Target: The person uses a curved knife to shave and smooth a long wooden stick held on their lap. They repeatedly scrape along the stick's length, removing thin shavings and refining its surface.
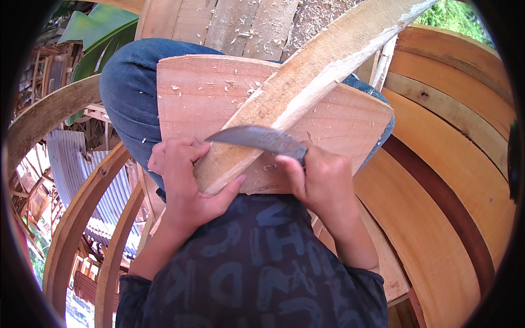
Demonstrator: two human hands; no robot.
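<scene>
A long strip of wood [306, 76] slants from my lap up toward the far right, its right edge pale and freshly shaved. Its near end is gripped by my left hand [188, 180], thumb on one side and fingers on the other. My right hand [322, 175] is closed round the handle of a curved knife [257, 138]. The blade lies across the strip, its tip pointing left and close to my left fingers. Beneath the strip, a broad reddish board [191, 104] rests over my legs, dotted with shavings. The knife's handle is mostly hidden in my fist.
Curved planks [454, 153] rise like a wall on the right, with gaps between them. Curved wooden ribs [82, 218] stand on the left, corrugated metal sheet [104, 186] beyond. Shavings litter the planks [235, 27] ahead. A large green leaf [98, 33] hangs at far left.
</scene>
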